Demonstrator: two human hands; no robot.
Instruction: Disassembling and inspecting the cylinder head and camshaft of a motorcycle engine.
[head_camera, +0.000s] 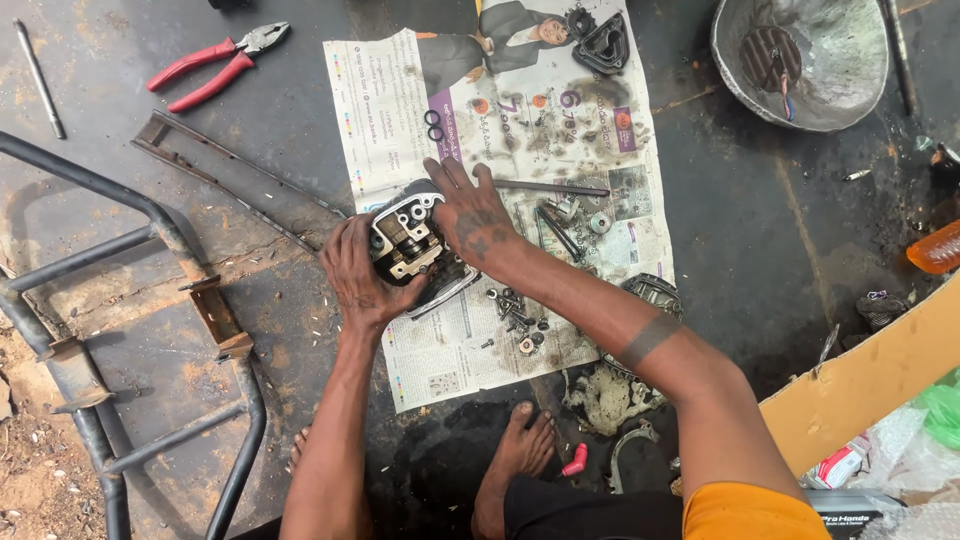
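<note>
Coil in metal bowl

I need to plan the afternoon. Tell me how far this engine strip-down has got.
Done: bolts, rods and a black cover lie removed on the newspaper. In hand: left hand and right hand grip the cylinder head. Left: its inner parts look still fitted; the red pliers lie aside.

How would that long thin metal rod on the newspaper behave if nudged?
The rod looks round and lies flat on the newspaper, so it would probably roll. It looks like stiff steel, unlikely to flex. The oily grime around it suggests a slippery surface.
</note>
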